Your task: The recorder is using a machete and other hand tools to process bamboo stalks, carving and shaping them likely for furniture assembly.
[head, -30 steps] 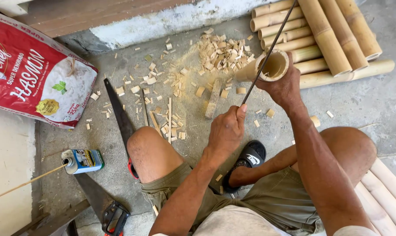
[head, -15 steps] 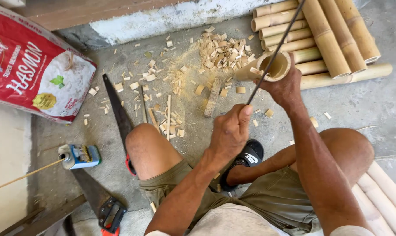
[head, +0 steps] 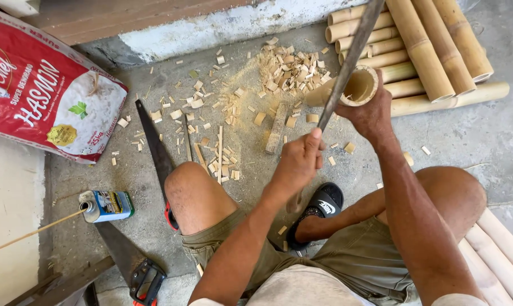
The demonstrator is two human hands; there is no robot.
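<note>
My right hand (head: 372,116) grips a short hollow bamboo tube (head: 363,86), its open end turned up toward me. My left hand (head: 299,161) is closed around the handle of a long dark blade (head: 350,59). The blade slants up and to the right across the tube's left rim. I sit on the concrete floor with my knees bent, and both hands are in front of them. Bamboo chips (head: 284,68) lie scattered on the floor just left of the tube.
Stacked bamboo poles (head: 426,51) lie at the top right, and pale poles (head: 494,249) at the bottom right. One handsaw (head: 154,150) lies by my left knee, another (head: 129,258) lower left. A small can (head: 106,205) and a red sack (head: 41,96) sit at left.
My left hand has shifted slightly up with the blade, which now stands a little steeper against the tube's rim. My right hand keeps its hold on the tube.
</note>
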